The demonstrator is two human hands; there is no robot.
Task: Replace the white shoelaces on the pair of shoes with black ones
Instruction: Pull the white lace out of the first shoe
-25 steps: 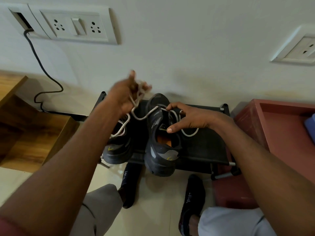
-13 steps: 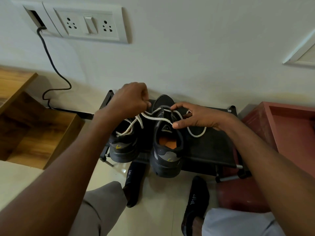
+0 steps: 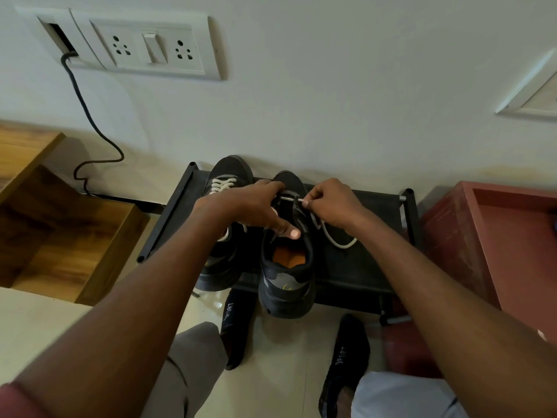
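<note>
The white lace [image 3: 337, 238] I am working out of the right-hand shoe [image 3: 286, 267] runs across the eyelets near the toe, with a loose loop lying on the black shoe rack [image 3: 361, 267] beside it. My right hand [image 3: 331, 206] pinches the lace end between thumb and forefinger, the other fingers curled in. My left hand [image 3: 256, 209] lies over the tongue with the thumb pressed down near the shoe's opening; whether its fingers have any lace I cannot tell.

What could go wrong, as I judge it: a sharp tug might snag the lace tip in an eyelet, or drag the shoe, whose heel overhangs the rack's front edge, off onto the floor. My left hand also covers the eyelets, so I could pull the wrong strand and tighten it.

By count: two dark shoes, the left shoe [image 3: 223, 224] fully laced in white; two white laces; no black laces in view; two hands; my two feet in black socks [image 3: 346, 357] on the floor below.
</note>
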